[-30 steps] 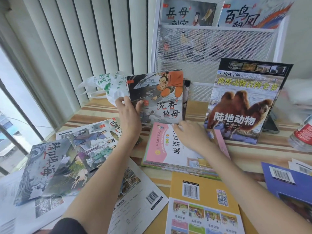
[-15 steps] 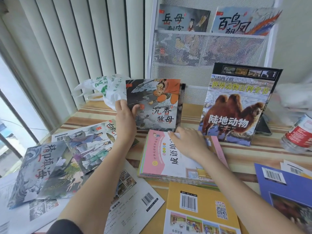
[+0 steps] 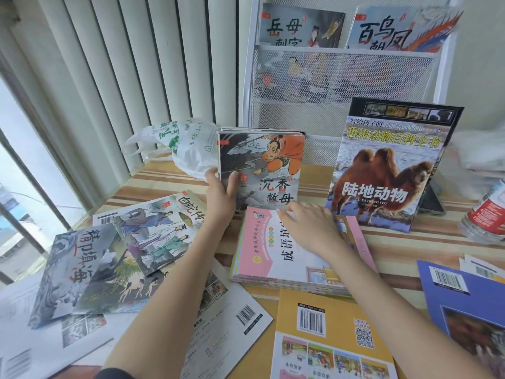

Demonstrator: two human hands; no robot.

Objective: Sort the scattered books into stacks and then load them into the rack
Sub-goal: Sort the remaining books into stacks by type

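My left hand [image 3: 220, 194] grips the lower left edge of an upright bundle of thin picture books [image 3: 262, 168], whose front cover shows a figure in orange. My right hand [image 3: 306, 228] rests with spread fingers on a pink and white stack of books [image 3: 273, 255] lying flat in front of the bundle. The white mesh rack [image 3: 341, 80] stands behind, with two picture books in its upper shelf. A camel book [image 3: 385, 165] leans upright against the rack's lower front. Several thin books [image 3: 123, 255] lie scattered at the left.
A yellow book [image 3: 328, 337] lies face down near me, a blue one [image 3: 464, 302] at the right. A white plastic bag [image 3: 180, 149] sits behind my left hand. A plastic bottle [image 3: 486, 214] lies at the far right. Vertical blinds and a window run along the left.
My left hand has stood the bundle straighter and brought it a little nearer the rack. My right hand stays on the pink stack.
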